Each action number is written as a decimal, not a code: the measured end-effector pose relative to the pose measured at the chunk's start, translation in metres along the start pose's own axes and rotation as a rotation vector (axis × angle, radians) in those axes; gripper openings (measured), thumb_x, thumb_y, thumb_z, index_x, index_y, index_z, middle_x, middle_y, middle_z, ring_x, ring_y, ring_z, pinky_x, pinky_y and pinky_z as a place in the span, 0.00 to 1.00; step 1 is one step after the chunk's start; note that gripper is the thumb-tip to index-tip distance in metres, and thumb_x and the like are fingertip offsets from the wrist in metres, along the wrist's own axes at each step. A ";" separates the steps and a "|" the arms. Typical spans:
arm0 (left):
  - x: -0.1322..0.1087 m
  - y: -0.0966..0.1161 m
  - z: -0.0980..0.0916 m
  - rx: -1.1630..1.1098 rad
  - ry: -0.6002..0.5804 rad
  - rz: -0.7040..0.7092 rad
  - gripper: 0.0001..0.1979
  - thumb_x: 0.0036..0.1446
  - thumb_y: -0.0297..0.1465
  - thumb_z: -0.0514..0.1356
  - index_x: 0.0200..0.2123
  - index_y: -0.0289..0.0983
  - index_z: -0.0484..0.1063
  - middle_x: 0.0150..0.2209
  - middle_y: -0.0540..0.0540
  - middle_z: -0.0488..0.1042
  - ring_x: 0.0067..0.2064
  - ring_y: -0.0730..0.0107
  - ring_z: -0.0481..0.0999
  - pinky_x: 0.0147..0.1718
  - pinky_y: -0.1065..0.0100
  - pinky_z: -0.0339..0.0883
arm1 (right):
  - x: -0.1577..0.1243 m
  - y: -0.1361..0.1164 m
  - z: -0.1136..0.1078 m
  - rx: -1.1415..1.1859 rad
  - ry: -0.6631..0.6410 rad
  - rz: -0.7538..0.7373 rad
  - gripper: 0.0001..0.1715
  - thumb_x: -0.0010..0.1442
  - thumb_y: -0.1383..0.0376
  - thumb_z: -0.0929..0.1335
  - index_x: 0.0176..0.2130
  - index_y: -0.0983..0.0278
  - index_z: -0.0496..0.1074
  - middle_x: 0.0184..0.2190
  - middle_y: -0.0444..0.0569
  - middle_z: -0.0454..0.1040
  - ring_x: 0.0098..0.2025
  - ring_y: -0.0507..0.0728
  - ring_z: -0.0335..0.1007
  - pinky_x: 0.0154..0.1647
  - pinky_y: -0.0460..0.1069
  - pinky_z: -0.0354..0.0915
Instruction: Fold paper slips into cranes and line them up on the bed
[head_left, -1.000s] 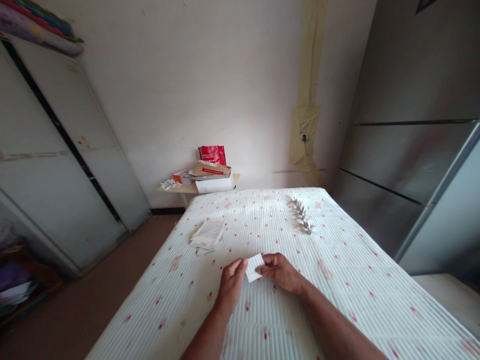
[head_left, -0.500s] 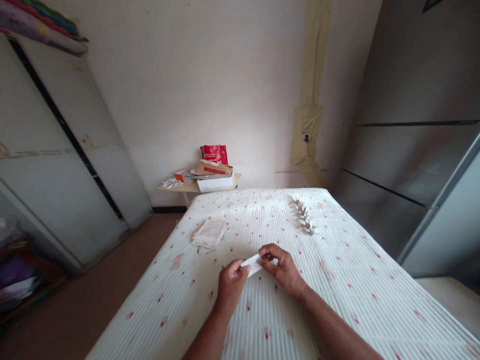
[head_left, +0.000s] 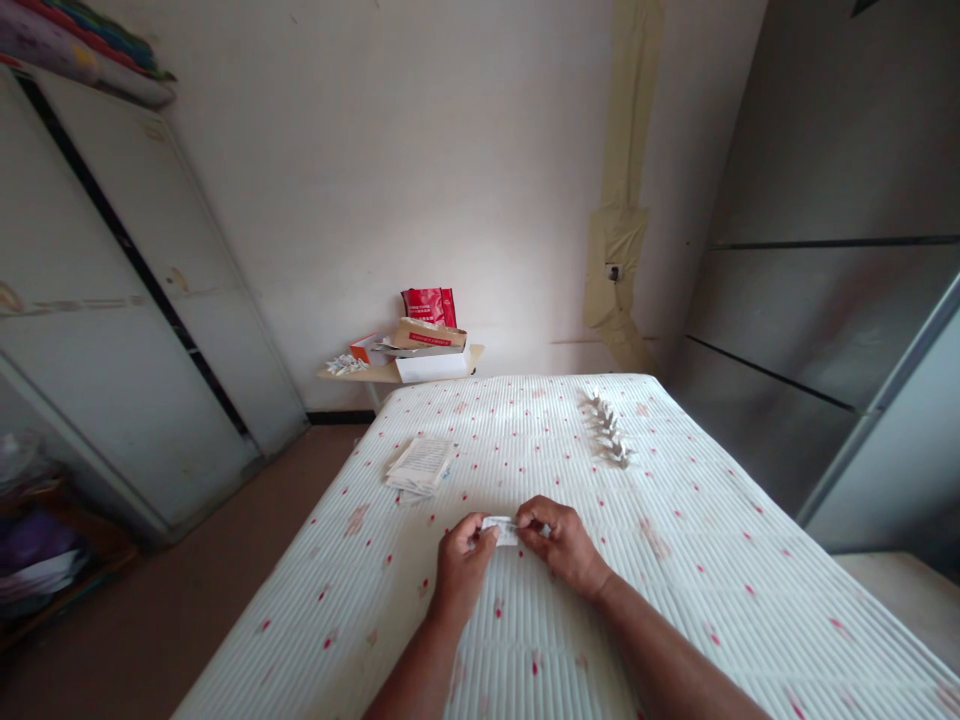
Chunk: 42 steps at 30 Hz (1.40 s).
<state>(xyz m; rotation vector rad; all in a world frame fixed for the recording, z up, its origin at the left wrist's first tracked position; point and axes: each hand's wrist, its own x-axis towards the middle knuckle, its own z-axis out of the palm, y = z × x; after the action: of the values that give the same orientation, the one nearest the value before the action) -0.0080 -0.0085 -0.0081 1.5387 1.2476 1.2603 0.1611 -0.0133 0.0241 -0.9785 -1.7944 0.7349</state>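
Both hands meet over the middle of a white ribbed mattress (head_left: 675, 600) dotted with red marks. My left hand (head_left: 461, 568) pinches the left end of a small folded white paper (head_left: 501, 529), and my right hand (head_left: 561, 545) pinches its right end. The paper is a narrow strip just above the mattress. A loose stack of printed white sheets (head_left: 420, 465) lies to the far left of my hands. A row of several small folded paper figures (head_left: 607, 432) stands to the far right, near the mattress's back edge.
A small wooden table (head_left: 390, 374) behind the mattress carries a white box (head_left: 430, 366), a red bag (head_left: 427, 303) and more folded paper bits. Grey cabinet doors (head_left: 120, 330) stand at left, a grey headboard panel (head_left: 810, 330) at right. Brown floor (head_left: 187, 590) lies left of the mattress.
The paper went from a wider square piece to a narrow folded strip. Both hands closed in on it and pinched its ends.
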 end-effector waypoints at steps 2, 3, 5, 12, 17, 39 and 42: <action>0.001 -0.002 0.000 -0.025 -0.007 -0.002 0.11 0.50 0.37 0.56 0.27 0.34 0.68 0.23 0.52 0.67 0.29 0.72 0.67 0.29 0.75 0.60 | -0.001 -0.001 0.001 0.002 -0.003 -0.002 0.04 0.53 0.68 0.64 0.28 0.64 0.67 0.28 0.46 0.69 0.29 0.51 0.65 0.32 0.45 0.62; 0.001 -0.002 0.000 -0.032 -0.005 -0.001 0.11 0.50 0.37 0.56 0.27 0.34 0.68 0.24 0.52 0.67 0.29 0.73 0.67 0.29 0.75 0.60 | -0.001 -0.002 0.002 0.004 -0.002 0.001 0.04 0.53 0.68 0.64 0.27 0.64 0.67 0.28 0.46 0.69 0.29 0.51 0.65 0.32 0.45 0.61; 0.000 -0.001 0.000 -0.040 -0.003 0.001 0.11 0.50 0.37 0.56 0.27 0.34 0.68 0.23 0.52 0.67 0.28 0.73 0.66 0.28 0.75 0.60 | -0.001 -0.003 0.002 0.007 0.000 0.008 0.02 0.53 0.68 0.65 0.28 0.64 0.67 0.28 0.46 0.69 0.30 0.51 0.65 0.32 0.45 0.62; -0.003 0.007 0.002 -0.066 -0.027 -0.008 0.11 0.47 0.36 0.59 0.26 0.33 0.71 0.22 0.52 0.69 0.27 0.73 0.68 0.27 0.75 0.60 | -0.001 -0.002 0.005 -0.032 -0.020 0.039 0.04 0.53 0.67 0.66 0.28 0.64 0.69 0.27 0.45 0.69 0.28 0.50 0.65 0.30 0.44 0.61; -0.002 0.005 0.000 -0.216 0.004 -0.058 0.16 0.46 0.36 0.61 0.37 0.33 0.69 0.29 0.47 0.74 0.31 0.69 0.72 0.31 0.72 0.65 | 0.000 0.004 0.007 0.087 -0.008 0.135 0.07 0.53 0.64 0.66 0.26 0.65 0.68 0.24 0.44 0.67 0.26 0.50 0.62 0.27 0.44 0.59; -0.005 0.009 -0.004 0.050 0.064 0.077 0.08 0.45 0.33 0.58 0.31 0.36 0.68 0.29 0.50 0.73 0.32 0.70 0.70 0.32 0.73 0.63 | 0.004 0.019 0.009 0.424 0.081 0.263 0.12 0.49 0.59 0.69 0.26 0.65 0.67 0.22 0.41 0.67 0.24 0.49 0.60 0.27 0.45 0.56; -0.005 0.009 -0.005 0.058 0.047 0.059 0.08 0.46 0.33 0.58 0.31 0.36 0.68 0.30 0.50 0.73 0.32 0.70 0.70 0.32 0.72 0.63 | 0.003 0.016 0.008 0.446 0.078 0.277 0.13 0.49 0.58 0.69 0.26 0.65 0.67 0.21 0.41 0.67 0.23 0.49 0.59 0.26 0.44 0.55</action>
<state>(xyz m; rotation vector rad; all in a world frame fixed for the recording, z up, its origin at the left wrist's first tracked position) -0.0112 -0.0153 0.0003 1.6062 1.2875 1.3151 0.1578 -0.0025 0.0092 -0.9416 -1.3567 1.1923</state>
